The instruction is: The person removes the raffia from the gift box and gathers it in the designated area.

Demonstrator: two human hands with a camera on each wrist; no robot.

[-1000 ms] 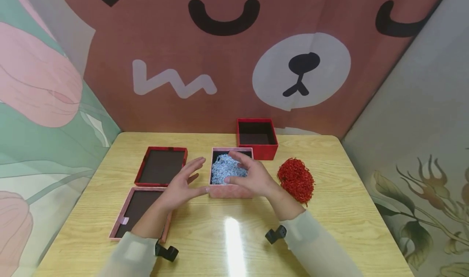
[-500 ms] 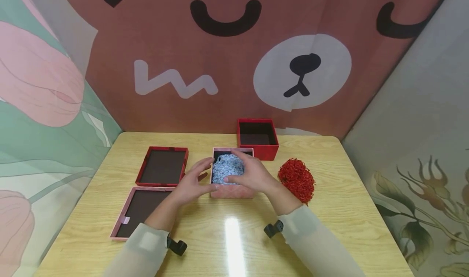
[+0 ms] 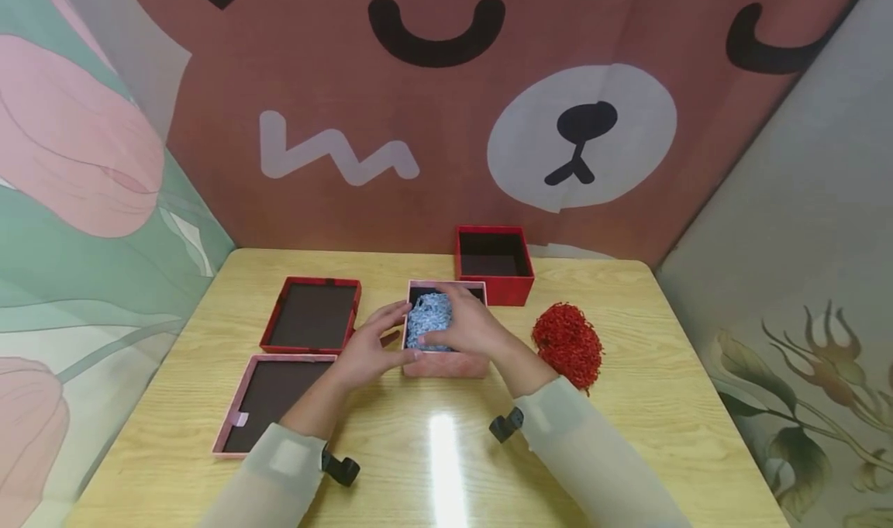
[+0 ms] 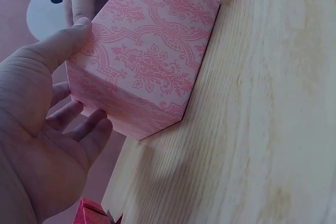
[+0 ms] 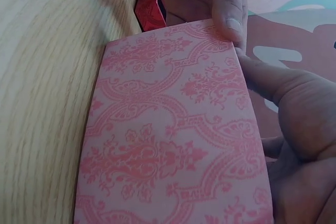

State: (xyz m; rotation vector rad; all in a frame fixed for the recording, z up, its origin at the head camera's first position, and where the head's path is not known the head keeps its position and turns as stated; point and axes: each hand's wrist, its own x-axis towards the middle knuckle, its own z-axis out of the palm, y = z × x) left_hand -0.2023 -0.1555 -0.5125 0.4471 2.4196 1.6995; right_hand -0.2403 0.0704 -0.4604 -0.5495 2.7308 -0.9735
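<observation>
A pink patterned gift box (image 3: 446, 367) stands uncovered on the table, with crinkled light-blue shredded paper (image 3: 429, 320) inside it. My left hand (image 3: 368, 350) holds the box at its near left corner. Its thumb (image 4: 65, 43) lies at the near rim and its fingers (image 4: 94, 129) bend along the left side. My right hand (image 3: 474, 322) reaches in over the right part, thumb and fingers spread, pressing against the shredded paper. In the right wrist view the box's near wall (image 5: 168, 129) hides the paper and the right fingertips.
Behind stands an open red box (image 3: 509, 289) with a dark inside. A heap of red shredded paper (image 3: 568, 346) lies to the right. On the left are a red lid (image 3: 312, 316) and a pink lid (image 3: 268, 392), undersides up. A patterned backdrop rises behind the wooden table (image 3: 593, 466).
My left hand has moved right and taken hold of the box's left side. The right hand has shifted left, and the blue shredded paper now sits bunched nearer the left wall.
</observation>
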